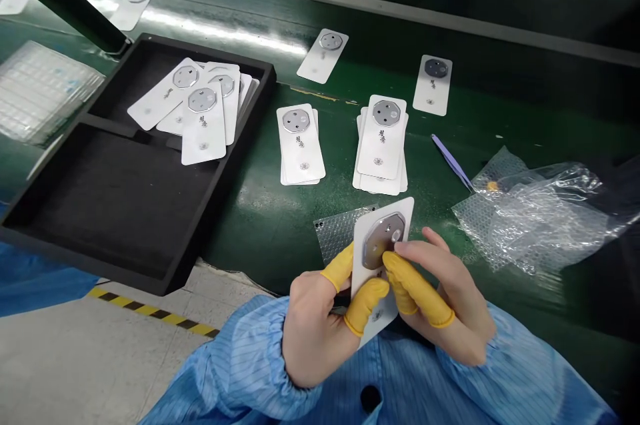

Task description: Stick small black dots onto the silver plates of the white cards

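My left hand [320, 325], with yellow finger cots on thumb and a finger, is closed around the left edge of a white phone back cover [373, 315]. The cover is held tilted upright and carries a silver octagonal camera plate [375, 245] near its top. At the lower right of that plate, my right hand [445, 291] has its fingertips pinched together against the surface. Yellow cots cover its thumb and another finger. Whatever sits between those fingertips is too small or hidden to make out. Bubble wrap [337, 235] lies behind the held cover.
Beyond my hands stand two stacks of back covers, left [300, 151] and right [381, 145]. Single covers [323, 58] lie farther back. A black divided tray [110, 205] at left holds several covers. Purple tweezers [451, 161] and crumpled plastic wrap [540, 218] lie right.
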A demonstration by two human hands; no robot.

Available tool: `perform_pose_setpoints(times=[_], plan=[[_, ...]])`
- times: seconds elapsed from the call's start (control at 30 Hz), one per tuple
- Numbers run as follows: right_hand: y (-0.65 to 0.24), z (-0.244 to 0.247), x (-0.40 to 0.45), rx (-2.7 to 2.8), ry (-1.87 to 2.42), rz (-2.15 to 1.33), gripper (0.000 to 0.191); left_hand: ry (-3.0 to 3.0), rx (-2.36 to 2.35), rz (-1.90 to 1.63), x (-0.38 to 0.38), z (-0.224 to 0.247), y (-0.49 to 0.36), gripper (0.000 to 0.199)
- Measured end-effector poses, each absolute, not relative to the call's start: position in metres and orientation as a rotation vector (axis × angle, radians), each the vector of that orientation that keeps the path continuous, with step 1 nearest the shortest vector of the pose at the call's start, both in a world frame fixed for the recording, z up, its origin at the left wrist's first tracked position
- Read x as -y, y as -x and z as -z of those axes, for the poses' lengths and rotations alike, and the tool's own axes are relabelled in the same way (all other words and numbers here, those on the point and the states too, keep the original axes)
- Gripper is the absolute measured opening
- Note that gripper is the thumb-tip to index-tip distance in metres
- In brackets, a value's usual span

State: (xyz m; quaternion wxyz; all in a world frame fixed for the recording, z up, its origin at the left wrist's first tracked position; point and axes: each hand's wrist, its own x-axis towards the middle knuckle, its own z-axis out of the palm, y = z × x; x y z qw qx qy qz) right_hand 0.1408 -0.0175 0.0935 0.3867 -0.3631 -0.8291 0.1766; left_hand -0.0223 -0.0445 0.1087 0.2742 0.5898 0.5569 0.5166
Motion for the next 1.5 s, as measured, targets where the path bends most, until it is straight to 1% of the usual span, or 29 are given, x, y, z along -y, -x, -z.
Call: perform_pose_setpoints(times=[0.1,0.17,0.33,0.47,0.6,0.67,0.8,0.93,1.07,1.23,1.3,1.37,1.43,1.5], plan=[[-0.136,-0.09,0.019,2.159,0.857,-0.206,0.04,-1.59,-1.531,-1.463,0.045,-0.108,0.021,0.013],[-0.133,-0.089,0.02,2.209,0.854,-0.165,0.039,-1.585,-1.534,-1.477,0.046,-0.108,0.021,0.014],[-0.129,-0.09,0.024,2.204,0.902,-0.18,0.058,-1.587,-1.512,-1.489,0.048,-0.107,0.019,0.016],[-0.128,-0.088,0.026,2.189,0.933,-0.171,0.062,-1.581,-1.503,-1.503,0.051,-0.105,0.017,0.018],[-0.128,-0.077,0.024,2.183,0.894,-0.325,0.065,-1.466,-1.63,-1.494,0.05,-0.1,0.017,0.012],[-0.129,-0.07,0.022,2.132,0.879,-0.424,0.064,-1.319,-1.497,-1.424,0.045,-0.097,0.017,0.011],[-0.131,-0.063,0.016,2.024,0.847,-0.67,0.062,-0.87,-1.119,-1.326,0.029,-0.091,0.017,0.03],[-0.133,-0.07,0.013,1.96,0.807,-0.802,0.059,-0.66,-1.141,-1.339,0.018,-0.082,0.026,0.022],[-0.141,-0.072,0.013,1.915,0.895,-0.687,0.06,-0.603,-1.194,-1.404,0.012,-0.071,0.049,0.024],[-0.15,-0.041,0.018,2.142,1.291,-0.468,0.061,-0.598,-1.296,-1.559,0.007,-0.059,0.084,0.027],[-0.15,-0.027,0.021,2.172,1.386,-0.418,0.054,-0.622,-1.387,-1.608,0.008,-0.055,0.096,0.029],[-0.15,-0.021,0.022,2.131,1.353,-0.429,0.039,-0.659,-1.492,-1.613,0.01,-0.051,0.106,0.031],[-0.153,-0.025,0.019,2.042,1.282,-0.544,0.03,-0.695,-1.561,-1.56,0.012,-0.047,0.111,0.035],[-0.161,-0.039,0.011,1.94,1.278,-0.802,0.027,-0.751,-1.574,-1.455,0.015,-0.045,0.112,0.05]])
